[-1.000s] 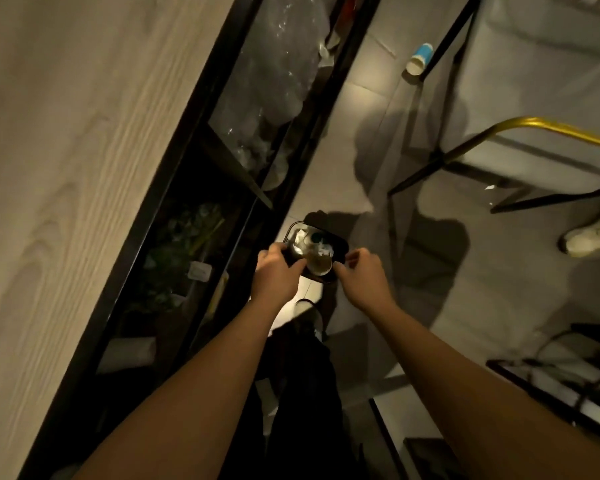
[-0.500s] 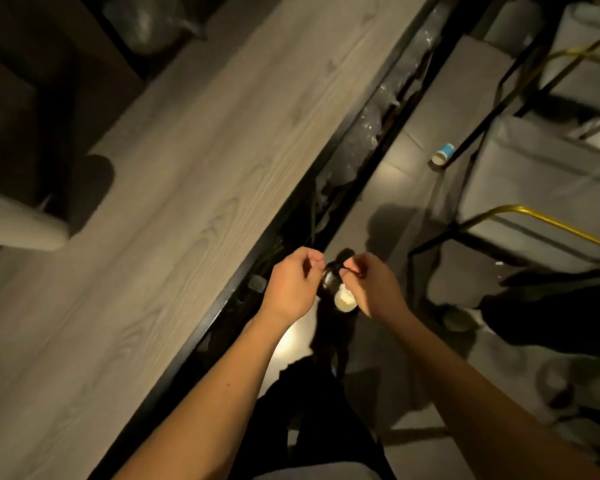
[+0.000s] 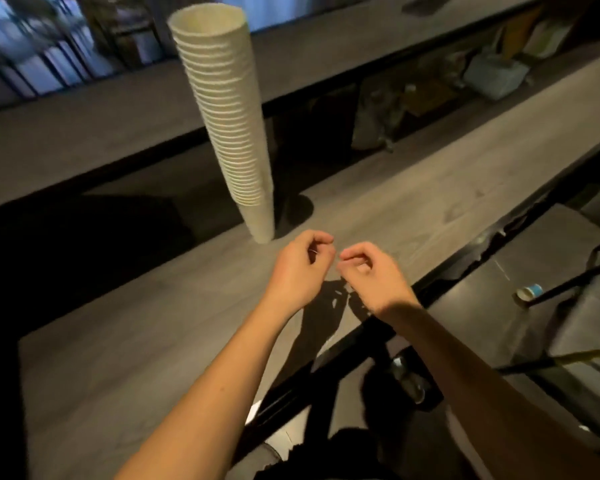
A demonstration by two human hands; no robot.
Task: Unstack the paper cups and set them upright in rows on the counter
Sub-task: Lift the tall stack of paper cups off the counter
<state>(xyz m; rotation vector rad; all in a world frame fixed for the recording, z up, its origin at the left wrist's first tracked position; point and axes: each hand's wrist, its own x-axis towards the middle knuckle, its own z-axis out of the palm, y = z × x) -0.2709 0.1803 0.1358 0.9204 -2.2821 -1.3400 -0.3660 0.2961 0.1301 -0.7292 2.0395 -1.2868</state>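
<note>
Head view. The fingers (image 3: 321, 240) of the left hand (image 3: 297, 268) are curled in toward the palm, thumb and forefinger tips drawn together. The fingers (image 3: 355, 251) of the right hand (image 3: 373, 275) are curled the same way. Whether either pinch holds anything cannot be told; a thin pale line shows at the left fingertips, too small to identify. The two hands are just beside each other, fingertips facing, with a narrow gap between them. Both are raised above the counter (image 3: 153, 341) near its right edge, and their shadows fall on the surface below them. Both forearms are bare and enter from the bottom of the frame.

The stack of paper cups (image 3: 224, 112) stands on the counter beyond the hands, near the far edge. It is tall, open mouths upward, and nested closely so that the rims form tight rings. The stack leans, with its top toward the left and its base (image 3: 261, 226) close to the left hand but not touching it. No separate cup stands on the counter surface.

Right of the counter edge, on the floor, a single paper cup (image 3: 528, 292) with a blue band lies on its side against a dark chair leg (image 3: 568, 287). A second, longer counter (image 3: 84, 133) runs behind the first.
</note>
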